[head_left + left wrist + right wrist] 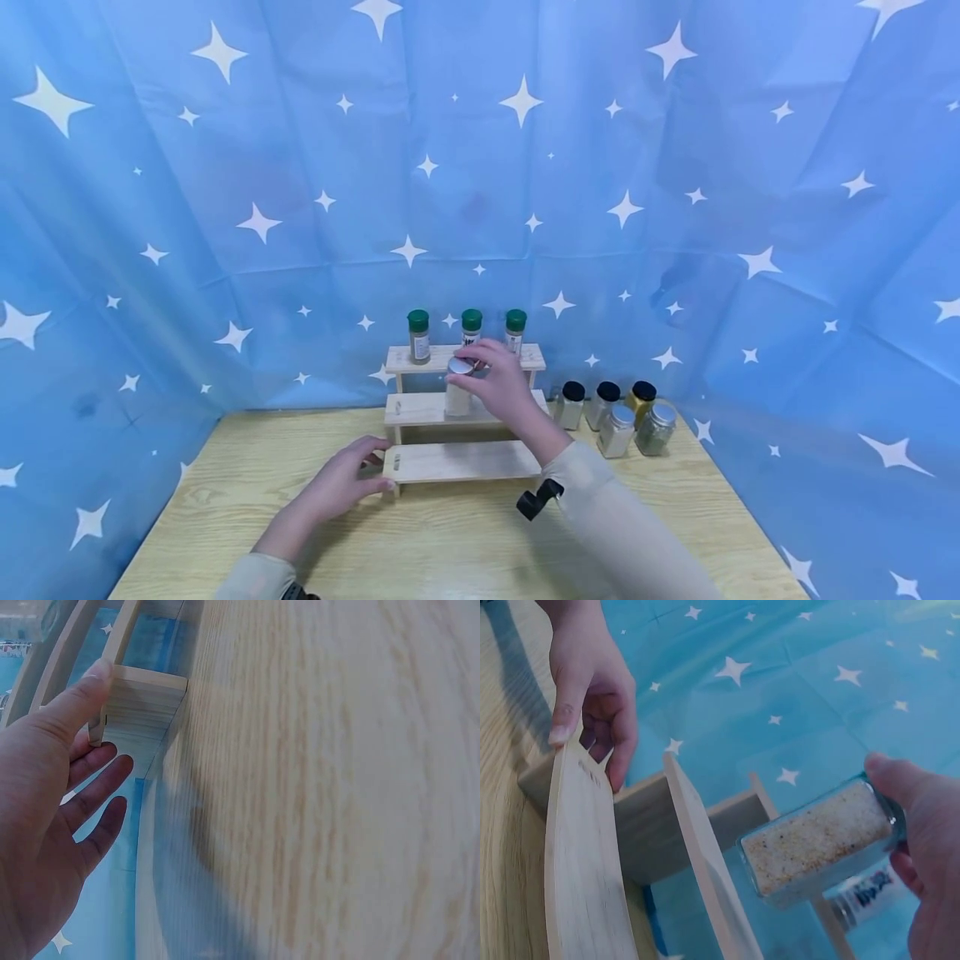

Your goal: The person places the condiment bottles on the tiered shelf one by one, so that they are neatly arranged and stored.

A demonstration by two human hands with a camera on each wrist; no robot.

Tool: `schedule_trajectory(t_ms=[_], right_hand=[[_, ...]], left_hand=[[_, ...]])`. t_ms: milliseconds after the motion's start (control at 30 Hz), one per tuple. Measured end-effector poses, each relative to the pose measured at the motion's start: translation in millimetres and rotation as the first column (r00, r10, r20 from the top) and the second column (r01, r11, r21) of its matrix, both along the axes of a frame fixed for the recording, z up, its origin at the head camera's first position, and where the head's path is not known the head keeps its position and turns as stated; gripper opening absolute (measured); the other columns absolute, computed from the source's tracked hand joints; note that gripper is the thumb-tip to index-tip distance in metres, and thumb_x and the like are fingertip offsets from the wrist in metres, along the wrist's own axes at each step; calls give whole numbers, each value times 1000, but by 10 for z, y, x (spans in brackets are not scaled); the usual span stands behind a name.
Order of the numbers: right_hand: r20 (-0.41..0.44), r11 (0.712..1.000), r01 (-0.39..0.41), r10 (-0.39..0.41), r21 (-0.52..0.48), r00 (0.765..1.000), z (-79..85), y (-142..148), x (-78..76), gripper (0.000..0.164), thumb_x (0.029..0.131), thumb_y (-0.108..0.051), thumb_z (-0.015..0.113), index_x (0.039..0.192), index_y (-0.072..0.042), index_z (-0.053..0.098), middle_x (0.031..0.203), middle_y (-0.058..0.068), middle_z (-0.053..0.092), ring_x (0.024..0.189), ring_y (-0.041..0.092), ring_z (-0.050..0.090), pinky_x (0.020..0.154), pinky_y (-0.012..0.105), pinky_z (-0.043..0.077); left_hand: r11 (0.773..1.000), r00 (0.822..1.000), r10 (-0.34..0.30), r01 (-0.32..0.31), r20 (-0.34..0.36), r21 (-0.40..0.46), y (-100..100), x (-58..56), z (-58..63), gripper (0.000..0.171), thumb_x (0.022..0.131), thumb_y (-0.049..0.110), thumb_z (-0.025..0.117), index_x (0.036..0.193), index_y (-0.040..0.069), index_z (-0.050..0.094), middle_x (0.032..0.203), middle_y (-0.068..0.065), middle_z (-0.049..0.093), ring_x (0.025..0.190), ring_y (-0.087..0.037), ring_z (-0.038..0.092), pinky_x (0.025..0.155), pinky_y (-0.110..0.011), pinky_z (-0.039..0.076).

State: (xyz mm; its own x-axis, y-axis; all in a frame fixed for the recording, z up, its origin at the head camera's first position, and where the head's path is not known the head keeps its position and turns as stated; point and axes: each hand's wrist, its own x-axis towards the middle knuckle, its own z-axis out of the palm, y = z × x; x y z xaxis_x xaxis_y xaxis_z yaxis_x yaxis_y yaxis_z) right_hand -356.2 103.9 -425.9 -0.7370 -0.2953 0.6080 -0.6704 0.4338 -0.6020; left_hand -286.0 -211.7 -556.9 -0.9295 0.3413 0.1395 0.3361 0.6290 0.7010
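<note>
My right hand (pixel 498 383) grips a square glass spice jar (pixel 821 840) by its silver lid, thumb on one side and fingers on the other. Pale, speckled granules fill the jar. It is at the middle step of a three-step wooden rack (pixel 465 460); I cannot tell whether its base touches the board. At the rack's lower left end, my left hand (pixel 45 787) pinches the bottom board between thumb and forefinger, its other fingers loosely bent. On the top step stand three green-capped shaker bottles (pixel 419 337), the right two partly behind my right hand.
Right of the rack, several glass jars stand close together on the wooden table (pixel 450 542): black-lidded ones (pixel 570 407) behind, silver-lidded ones (pixel 617 432) in front. A blue cloth with white stars (pixel 480 183) hangs behind and at both sides.
</note>
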Motion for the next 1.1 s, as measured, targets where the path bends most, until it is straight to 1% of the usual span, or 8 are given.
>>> schedule_trajectory(t_ms=[167,300,433,633,800,1000,1100], right_hand=[[9,999,-44,45,-24,999,5,-147,-33,38,90,-22,96,124,-10,84,118,2,73,99,16,67,84,29,63],[33,998,-58,59,-28,998,24,-263,-44,40,91,-22,95,125,-6,83,116,1,72,100,16,67,85,29,63],[58,999,-48,49,-11,997,34,-370,-43,40,92,-23,94,126,-5,82,115,0,71,100,16,67,86,29,63],[65,999,-40,40,5,997,12,-488,-52,39,92,-25,94,124,-6,83,116,0,71,101,16,67,87,27,63],[75,999,-53,54,-3,996,-25,-544,-52,40,92,-25,94,125,-5,82,118,1,71,101,15,67,87,27,62],[76,999,-47,47,-1,996,-42,-586,-47,40,93,-26,93,125,-6,81,120,0,71,103,16,67,87,28,62],[91,999,-42,41,11,995,-64,-596,-49,40,93,-27,93,126,-7,81,121,0,71,104,15,66,86,28,61]], left_hand=[[1000,1000,9,-9,8,-3,11,-4,8,66,95,31,90,152,12,63,148,-5,66,123,-29,70,103,-56,60],[1000,1000,12,-12,9,-6,14,-4,16,66,95,32,90,151,12,63,148,-5,66,123,-29,70,103,-56,60],[1000,1000,12,-12,9,-5,16,-4,23,65,95,32,90,151,12,63,147,-5,66,123,-29,70,103,-56,60],[1000,1000,14,-14,12,0,18,1,17,65,95,31,91,151,14,64,147,-4,66,122,-28,70,103,-56,60],[1000,1000,16,-16,19,1,18,4,21,65,95,31,91,151,14,63,148,-4,65,123,-28,70,102,-56,60],[1000,999,20,-20,25,0,22,4,29,64,95,30,91,151,14,64,147,-4,66,122,-28,70,103,-55,60],[1000,999,19,-19,25,1,24,9,31,64,95,29,91,151,13,64,147,-5,66,122,-28,70,103,-56,60]])
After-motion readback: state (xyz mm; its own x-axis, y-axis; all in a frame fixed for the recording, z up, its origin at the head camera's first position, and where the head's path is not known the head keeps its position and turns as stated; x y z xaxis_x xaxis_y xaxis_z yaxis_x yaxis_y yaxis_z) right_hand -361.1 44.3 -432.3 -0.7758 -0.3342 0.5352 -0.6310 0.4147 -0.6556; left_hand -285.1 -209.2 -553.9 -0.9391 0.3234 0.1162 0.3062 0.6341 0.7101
